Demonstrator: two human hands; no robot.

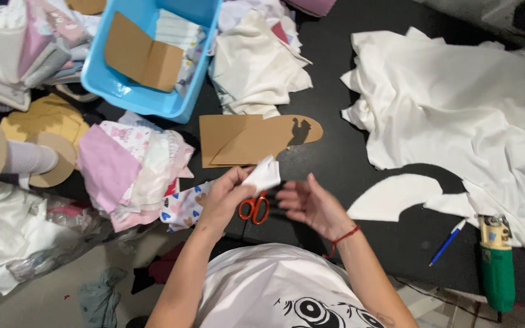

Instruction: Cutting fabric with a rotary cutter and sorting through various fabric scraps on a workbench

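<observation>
Black worktable (335, 158): bears all that follows; bare surface shows between the piles.

White fabric sheet (457, 103): large, rumpled, spread over the table's right part, well apart from both hands. A curved cut edge faces the person.

Blue plastic bin (153, 100): top left of centre, holding a folded brown card piece (141, 54) and folded cloth.

Stacked cut pieces, pink and printed (132, 167): left of the hands, near the left forearm.

Brown card pattern (253, 138): flat on the table just beyond the hands, long axis running left to right, rounded end to the right.

White crescent offcut (390, 195): lies to the right of the right hand, near but not touching it, long axis left to right.

Green electric cutter (496, 267): lower right table edge, with a blue pen (448, 243) just beside it.

Left hand (226, 194): fingers closed together, pinched on the small white cloth piece (262, 175), which stands up and to the right from the fingertips, above the table edge.

Right hand (311, 203): fingers spread and blurred, holding nothing visible; the cloth piece lies just to its upper left, near but apart. A red cord circles the wrist.

Orange-handled scissors (254, 208): on the table between and under the two hands, handles toward the person, blades hidden; the left hand is nearer.
</observation>
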